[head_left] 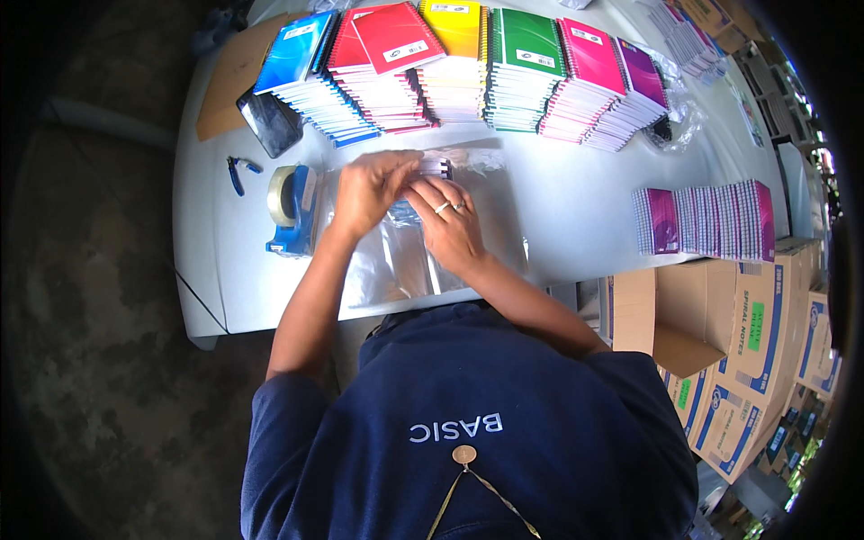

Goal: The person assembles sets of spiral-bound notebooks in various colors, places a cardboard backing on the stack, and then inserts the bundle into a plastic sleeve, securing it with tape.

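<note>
Through the head camera I see both hands over a small bundle [438,168], which I take to be spiral notebooks: white edges with dark marks show just beyond the right fingertips. The bundle lies near the middle of the white table [225,274], at the clear plastic film [396,270]. I judge the step in hand to be wrapping.

Hand state:
1. Left hand [372,191]: fingers bent over the bundle's left side. I cannot tell whether they pinch film or only press.
2. Right hand [450,220]: fingers extended and slightly curved across the bundle, tips near the left hand. I cannot confirm a grip.

Procedure, as I would run it:
1. Square the bundle so that its edges align before applying tension.
2. Hold the fold down with one hand; draw the film taut with the other.
3. Smooth from the centre outward, since loose film can trap slack.
4. Pull evenly. Excess force could tear the film or skew the bundle.
5. Where tape is needed, use the blue tape dispenser [303,211] just left of the film, reaching with the left hand while the right maintains pressure.
</note>
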Available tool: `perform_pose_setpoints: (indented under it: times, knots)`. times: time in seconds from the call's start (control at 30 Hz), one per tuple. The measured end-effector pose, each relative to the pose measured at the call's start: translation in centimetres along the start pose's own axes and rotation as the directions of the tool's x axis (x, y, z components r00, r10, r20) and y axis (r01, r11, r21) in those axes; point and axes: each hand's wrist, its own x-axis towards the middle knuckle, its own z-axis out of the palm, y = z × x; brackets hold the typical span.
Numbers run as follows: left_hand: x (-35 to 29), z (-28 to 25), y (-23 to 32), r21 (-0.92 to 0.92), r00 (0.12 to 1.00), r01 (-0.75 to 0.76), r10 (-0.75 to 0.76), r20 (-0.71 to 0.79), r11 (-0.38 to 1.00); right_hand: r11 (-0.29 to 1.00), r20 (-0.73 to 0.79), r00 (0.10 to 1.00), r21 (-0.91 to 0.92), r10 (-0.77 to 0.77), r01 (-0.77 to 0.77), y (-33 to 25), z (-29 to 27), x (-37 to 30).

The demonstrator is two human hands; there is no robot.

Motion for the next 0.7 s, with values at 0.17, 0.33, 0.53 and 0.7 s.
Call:
perform_pose_setpoints:
  times: [0.17,0.33,0.53,0.7]
  knots:
    - [-5.4,3.2,-1.8,0.344,0.861,-0.411,0.484,-0.159,0.844,0.898,-0.315,0.903,0.416,0.293,-0.146,-1.3,1.0,0.3]
    - [-8.7,-1.2,-4.3,0.332,0.828,-0.188,0.331,-0.452,0.924,0.981,-0.117,0.993,0.193,0.023,0.000,1.5,0.5,-0.7]
    - [-11.4,-11.7,-12.4,-0.237,0.609,0.776,-0.792,0.039,0.584,0.980,-0.138,0.990,0.196,0.001,0.026,1.5,0.7,-0.6]
    - [-11.6,-12.8,-13.2,-0.165,0.605,0.796,-0.768,0.210,0.583,0.987,-0.114,0.993,0.159,-0.016,0.034,1.4,0.6,-0.5]
